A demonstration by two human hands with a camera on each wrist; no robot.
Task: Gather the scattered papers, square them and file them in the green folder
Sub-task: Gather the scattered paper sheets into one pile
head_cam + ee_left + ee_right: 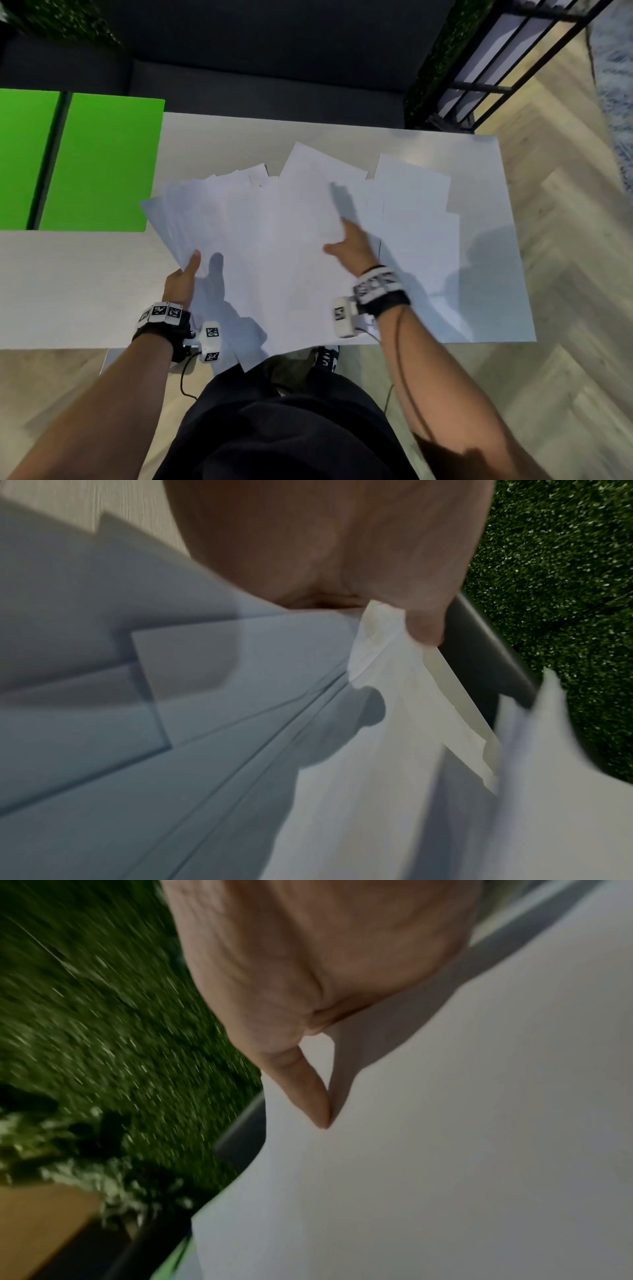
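while fanned loose over the table (68, 291), papers (274, 240) pinched by left fingers (193, 262) and right fingers (308, 1093) alike

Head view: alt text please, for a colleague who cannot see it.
The left hand grips a fanned bunch of white papers over a pale table; the right hand grips the papers further right. More sheets lie spread to the right; the green folder lies open far left.

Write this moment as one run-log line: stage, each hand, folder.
stage: gathering | left hand: grips fanned papers | right hand: pinches one sheet | green folder: open on table, no papers inside
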